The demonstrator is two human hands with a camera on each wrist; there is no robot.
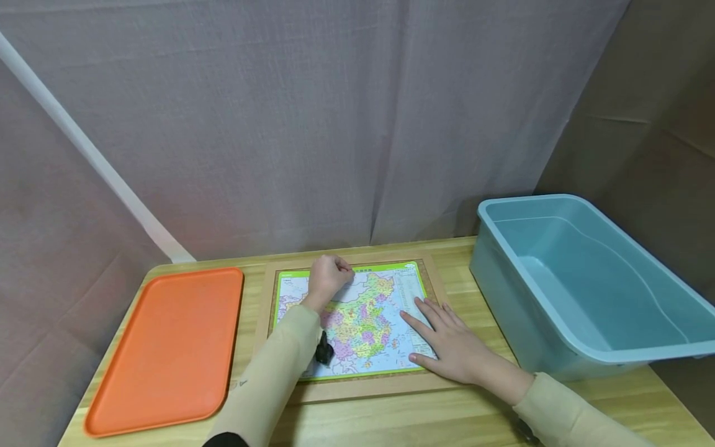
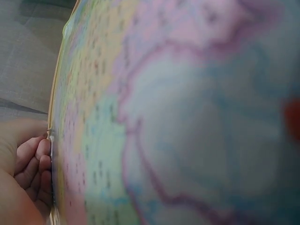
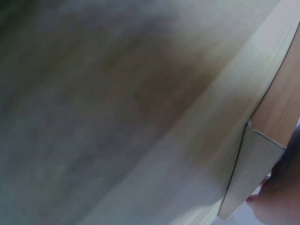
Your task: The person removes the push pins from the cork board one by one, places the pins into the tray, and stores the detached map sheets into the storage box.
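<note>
A: What's hard to make out?
B: Both wrist views are blurred; whether the left hand (image 1: pixel 329 277) pinches anything, I cannot tell.

A: The hands?
B: Left grip curled at the map's (image 1: pixel 365 323) far edge. Right hand (image 1: pixel 454 343) lies flat, fingers apart, on its right side.

A: The map?
B: Colourful, wood-framed, on the bench (image 1: pixel 447 416) between tray (image 1: pixel 167 347) and bin (image 1: pixel 581 279).

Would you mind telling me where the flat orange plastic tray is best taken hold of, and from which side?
Probably by its raised rim on the near short edge, approached from the front: the orange plastic tray lies flat on the wooden table, and only the rim gives the hands something to hook.
</note>
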